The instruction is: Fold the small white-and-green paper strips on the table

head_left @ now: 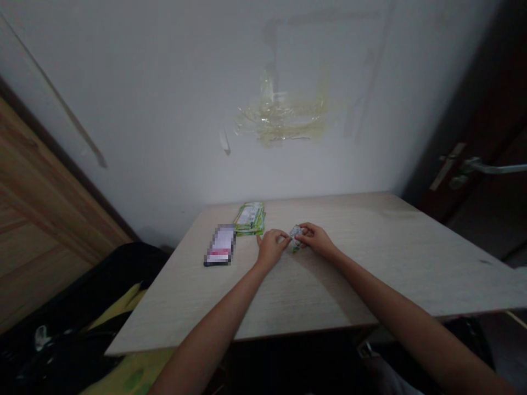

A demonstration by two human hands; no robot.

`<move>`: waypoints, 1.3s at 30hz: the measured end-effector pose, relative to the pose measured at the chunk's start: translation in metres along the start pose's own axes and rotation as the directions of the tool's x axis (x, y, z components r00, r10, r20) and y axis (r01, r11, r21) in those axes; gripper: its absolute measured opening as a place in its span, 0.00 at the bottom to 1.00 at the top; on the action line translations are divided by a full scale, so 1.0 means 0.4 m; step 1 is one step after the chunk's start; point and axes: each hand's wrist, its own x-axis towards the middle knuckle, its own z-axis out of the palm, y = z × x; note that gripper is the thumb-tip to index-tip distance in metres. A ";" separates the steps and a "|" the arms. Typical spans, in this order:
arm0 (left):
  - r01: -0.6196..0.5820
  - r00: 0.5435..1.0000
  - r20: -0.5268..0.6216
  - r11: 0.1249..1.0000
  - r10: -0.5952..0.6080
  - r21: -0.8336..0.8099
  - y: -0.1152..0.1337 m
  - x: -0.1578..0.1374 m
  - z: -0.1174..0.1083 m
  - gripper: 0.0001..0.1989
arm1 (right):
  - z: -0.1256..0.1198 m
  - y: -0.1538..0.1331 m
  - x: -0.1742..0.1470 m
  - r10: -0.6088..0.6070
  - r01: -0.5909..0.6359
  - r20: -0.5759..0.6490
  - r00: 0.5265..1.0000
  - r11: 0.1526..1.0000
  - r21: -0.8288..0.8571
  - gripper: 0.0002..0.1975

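Over the middle of the table, my right hand [316, 239] grips a small printed packet [295, 232], white and green, between thumb and fingers. From the other side, my left hand [272, 246] pinches the packet's left edge with thumb and forefinger. Its other fingers partly hide one another, and the lettering on the packet is too small to read. Just beyond my left hand lies a stack of flat green-and-white packets [250, 216]. A phone [221, 245] with a lit, blurred-out screen rests left of that hand, close to the stack.
The pale wooden table [370, 230] meets a grey wall [164, 109] with old clear tape [284, 118] on it. A dark door with a metal handle [500, 168] stands at right. Black and yellow fabric [127, 296] lies below the table's left edge.
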 end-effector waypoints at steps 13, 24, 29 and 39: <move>0.012 1.000 -0.024 0.983 -0.017 -0.184 -0.025 0.017 0.006 0.07 | -0.001 0.000 0.004 0.015 -0.011 -0.065 0.998 0.999 0.052 0.21; 0.072 0.997 -0.024 0.986 -0.077 -0.149 -0.030 0.020 0.011 0.09 | 0.002 -0.005 0.001 0.059 -0.053 -0.041 0.997 0.990 0.130 0.17; 0.098 0.995 -0.013 0.985 -0.101 -0.142 -0.032 0.021 0.012 0.09 | 0.002 -0.005 0.001 0.059 -0.055 -0.032 0.998 0.992 0.114 0.17; 0.109 0.993 -0.021 0.987 -0.112 -0.119 -0.028 0.019 0.010 0.08 | -0.016 -0.012 0.008 0.068 -0.057 -0.067 0.995 0.986 0.158 0.22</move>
